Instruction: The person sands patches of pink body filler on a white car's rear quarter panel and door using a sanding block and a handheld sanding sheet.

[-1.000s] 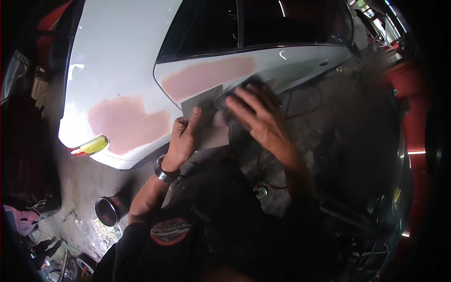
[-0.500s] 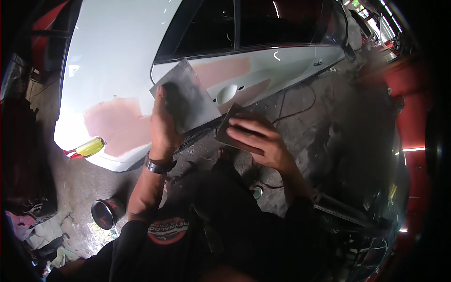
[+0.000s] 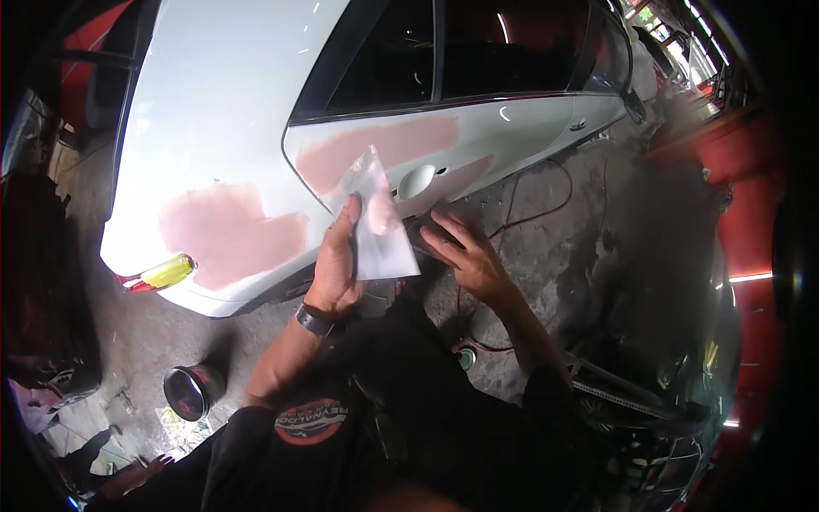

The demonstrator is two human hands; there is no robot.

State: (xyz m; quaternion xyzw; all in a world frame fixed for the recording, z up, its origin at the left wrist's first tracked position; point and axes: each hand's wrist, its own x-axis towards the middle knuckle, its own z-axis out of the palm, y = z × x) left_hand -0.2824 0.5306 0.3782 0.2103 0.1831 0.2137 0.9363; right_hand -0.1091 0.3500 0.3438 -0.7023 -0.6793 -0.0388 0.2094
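My left hand (image 3: 336, 256) grips a pale flat board (image 3: 382, 256) with a pink lump (image 3: 384, 213) on its face. Just right of it, my right hand (image 3: 469, 260) has its fingers bent around something dark, mostly hidden behind them. Beyond both hands is a white car with pink filler patches on its rear quarter (image 3: 230, 239) and on the rear door (image 3: 358, 141). A pale oval door handle recess (image 3: 416, 181) sits just beyond the board.
A dark round bucket (image 3: 189, 391) stands on the concrete floor at lower left, near another person's hand (image 3: 149, 469). A hose (image 3: 554, 205) loops beside the car. A small tin (image 3: 466, 358) lies behind my right arm. Red surfaces (image 3: 746, 247) line the right edge.
The board in my left hand has turned more upright and shifted right, now showing a pale face with the pink lump. My right hand's dark square plate is no longer clearly visible.
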